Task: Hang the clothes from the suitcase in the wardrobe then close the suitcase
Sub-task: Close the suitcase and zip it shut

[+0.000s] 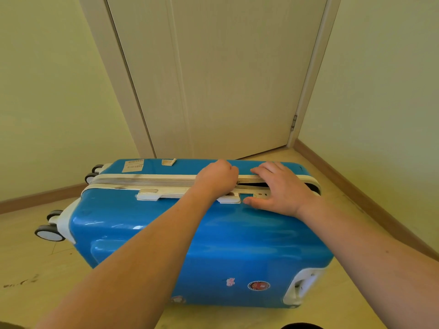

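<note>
suitcase [202, 245] on its side on floor, seam up | left hand [217, 178] fingers curled, apparently pinching zip puller | right hand [280, 188] fingers spread, pressing shells together to ease zipping

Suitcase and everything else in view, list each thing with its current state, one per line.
Blue suitcase: lying on its side on the floor, shells together.
Zipper: closed along the left stretch, still gaping at the right end.
Left hand: curled at the zipper, apparently pinching the pull.
Right hand: fingers spread, pressing flat across the seam.
Door: appears closed.
</note>
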{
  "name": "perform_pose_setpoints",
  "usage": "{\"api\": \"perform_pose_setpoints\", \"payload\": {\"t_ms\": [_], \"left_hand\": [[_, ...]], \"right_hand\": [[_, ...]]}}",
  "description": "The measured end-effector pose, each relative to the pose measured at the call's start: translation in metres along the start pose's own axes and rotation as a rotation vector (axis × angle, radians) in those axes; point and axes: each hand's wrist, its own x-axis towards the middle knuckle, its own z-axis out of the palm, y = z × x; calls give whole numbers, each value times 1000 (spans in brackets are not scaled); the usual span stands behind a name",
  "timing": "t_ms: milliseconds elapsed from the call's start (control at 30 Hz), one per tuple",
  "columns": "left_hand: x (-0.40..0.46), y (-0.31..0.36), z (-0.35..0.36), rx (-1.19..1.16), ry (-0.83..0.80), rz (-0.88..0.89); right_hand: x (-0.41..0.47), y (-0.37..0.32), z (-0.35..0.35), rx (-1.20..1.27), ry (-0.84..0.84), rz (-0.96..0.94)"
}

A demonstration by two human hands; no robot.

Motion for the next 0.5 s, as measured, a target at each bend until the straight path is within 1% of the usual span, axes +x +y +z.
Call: {"api": "perform_pose_setpoints", "payload": {"t_ms": [100, 167, 233, 367, 500], "left_hand": [[6, 23, 20, 84, -45, 82], [10, 30, 27, 116, -73, 96], [16, 29, 29, 105, -84, 101], [16, 25, 26, 9, -87, 53], [16, 27, 23, -48, -119, 11]], "right_hand": [[-8, 3, -2, 91, 13, 18], [-17, 12, -4, 100, 12, 74], [-29, 27, -7, 88, -8, 139], [-37, 45, -9, 143, -96, 173], [-36, 50, -6, 252, -80, 222]]}}
